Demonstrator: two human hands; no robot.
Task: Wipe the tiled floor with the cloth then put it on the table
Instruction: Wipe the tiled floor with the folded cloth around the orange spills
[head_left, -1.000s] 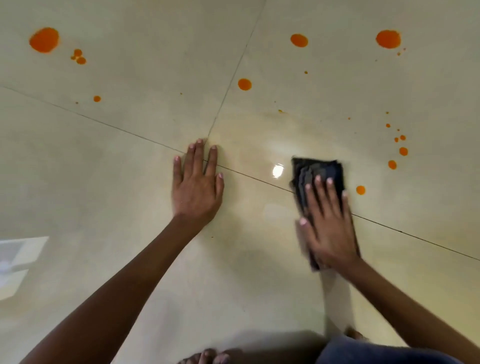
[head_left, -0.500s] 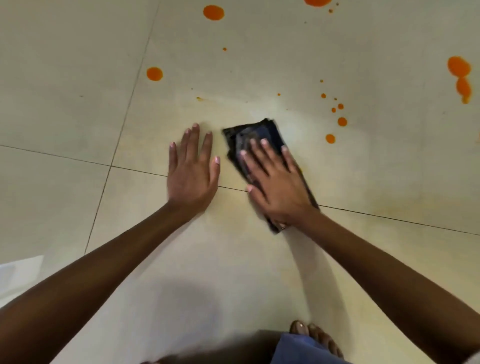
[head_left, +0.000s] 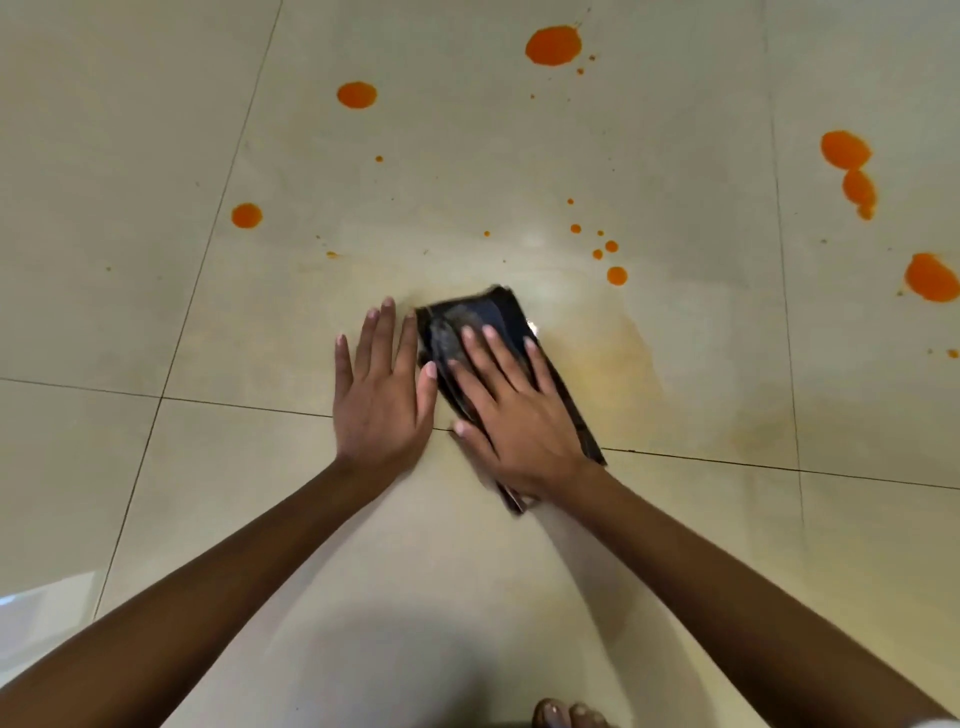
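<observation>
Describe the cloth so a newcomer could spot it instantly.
The pale tiled floor is spattered with orange spots. Near its middle two hands lie flat side by side; the cloth is the black folded rectangle under the right hand, the left hand pressing bare tile.

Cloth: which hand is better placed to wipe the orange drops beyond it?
Right. The right hand presses flat on the dark folded cloth, with orange drops just beyond it. The left hand lies flat on the tiled floor beside it.
</observation>
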